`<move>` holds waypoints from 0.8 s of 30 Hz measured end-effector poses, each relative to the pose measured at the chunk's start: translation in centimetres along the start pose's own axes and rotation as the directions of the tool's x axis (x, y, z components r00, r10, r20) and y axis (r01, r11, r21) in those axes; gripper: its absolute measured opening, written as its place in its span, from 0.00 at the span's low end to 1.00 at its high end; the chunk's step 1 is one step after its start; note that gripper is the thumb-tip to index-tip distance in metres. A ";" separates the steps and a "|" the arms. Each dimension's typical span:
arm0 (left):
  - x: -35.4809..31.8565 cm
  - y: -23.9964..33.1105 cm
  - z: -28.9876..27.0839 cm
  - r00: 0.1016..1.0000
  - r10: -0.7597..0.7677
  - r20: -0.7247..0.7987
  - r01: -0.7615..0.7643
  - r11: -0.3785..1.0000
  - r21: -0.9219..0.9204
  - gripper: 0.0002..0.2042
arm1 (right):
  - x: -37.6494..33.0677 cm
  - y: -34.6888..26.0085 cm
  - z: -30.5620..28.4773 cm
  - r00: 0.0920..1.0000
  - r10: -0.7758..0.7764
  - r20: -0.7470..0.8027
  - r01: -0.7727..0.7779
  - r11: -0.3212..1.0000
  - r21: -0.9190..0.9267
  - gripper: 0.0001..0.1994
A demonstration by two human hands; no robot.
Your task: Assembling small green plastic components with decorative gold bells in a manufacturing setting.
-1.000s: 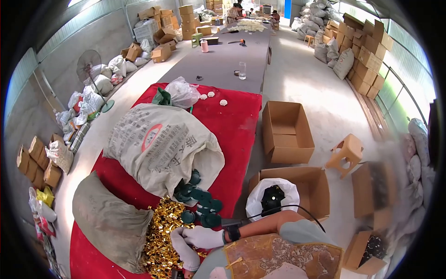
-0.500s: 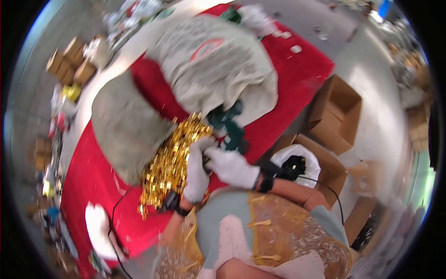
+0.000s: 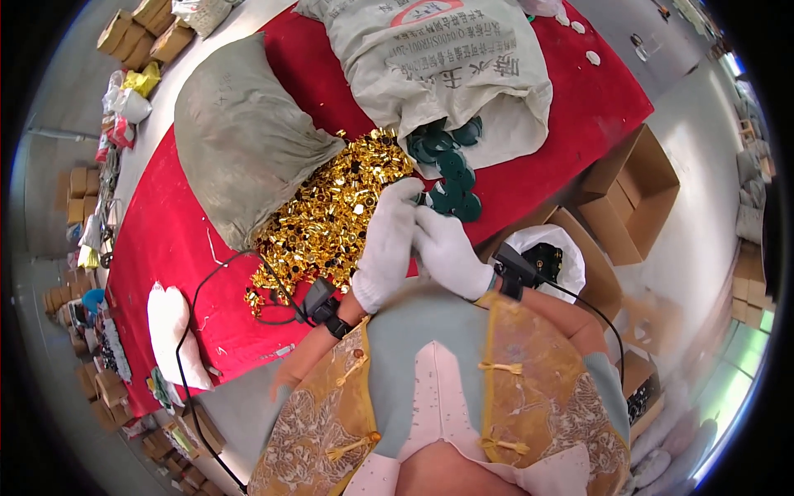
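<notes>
A heap of small gold caps [image 3: 335, 211] lies on the red cloth [image 3: 169, 240], just beside some dark green discs [image 3: 447, 169] spilling from a printed sack [image 3: 463, 66]. The gloved left hand [image 3: 387, 244] and gloved right hand [image 3: 447, 252] press together at the heap's edge, fingers curled; what they grip I cannot tell. A grey sack [image 3: 240, 132] touches the heap.

Item betw. gloved hands [image 3: 422, 244] hidden
</notes>
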State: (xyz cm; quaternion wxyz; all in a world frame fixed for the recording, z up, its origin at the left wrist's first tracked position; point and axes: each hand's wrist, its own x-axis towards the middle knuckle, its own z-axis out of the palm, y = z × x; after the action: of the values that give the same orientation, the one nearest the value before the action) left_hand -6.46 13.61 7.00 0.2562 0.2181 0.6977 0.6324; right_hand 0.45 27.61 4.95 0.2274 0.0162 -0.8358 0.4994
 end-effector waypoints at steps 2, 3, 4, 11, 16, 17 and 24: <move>0.1 -0.3 -1.1 0.938 0.324 0.126 -0.346 0.842 0.413 0.22 | 0.7 0.0 -0.8 0.472 0.536 0.700 -0.873 0.172 0.457 0.09; 0.1 -0.5 -1.3 0.935 0.322 0.148 -0.355 0.844 0.401 0.22 | 1.0 -0.2 -0.9 0.449 0.560 0.696 -0.880 0.144 0.452 0.09; 0.0 -0.6 -1.5 0.931 0.328 0.158 -0.364 0.823 0.436 0.21 | 1.3 -0.4 -0.9 0.441 0.501 0.744 -0.880 0.080 0.467 0.10; -0.7 -0.9 -4.7 0.965 -0.264 -0.003 0.201 0.742 -0.639 0.40 | 0.9 -2.6 2.8 0.981 0.085 0.173 -0.094 0.995 0.042 0.06; -1.7 -1.0 -5.2 0.971 -0.217 0.097 0.232 0.778 -0.584 0.37 | 0.0 -2.8 5.1 0.968 -0.116 0.221 0.182 0.934 -0.306 0.16; -2.0 -1.1 -5.4 0.971 -0.222 0.090 0.231 0.770 -0.594 0.37 | -0.1 -3.2 5.5 0.983 -0.100 0.152 0.137 0.956 -0.260 0.17; -2.8 -2.0 -6.4 0.921 0.356 0.158 -0.386 0.784 0.487 0.29 | 1.1 -5.7 3.9 0.508 0.532 0.677 -0.851 0.192 0.488 0.07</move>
State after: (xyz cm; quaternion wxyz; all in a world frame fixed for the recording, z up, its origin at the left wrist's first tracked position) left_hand -8.34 6.70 5.70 0.0801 0.4287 0.7752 0.4569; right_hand -0.54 21.66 8.58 -0.2191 -0.1828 -0.4574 0.8422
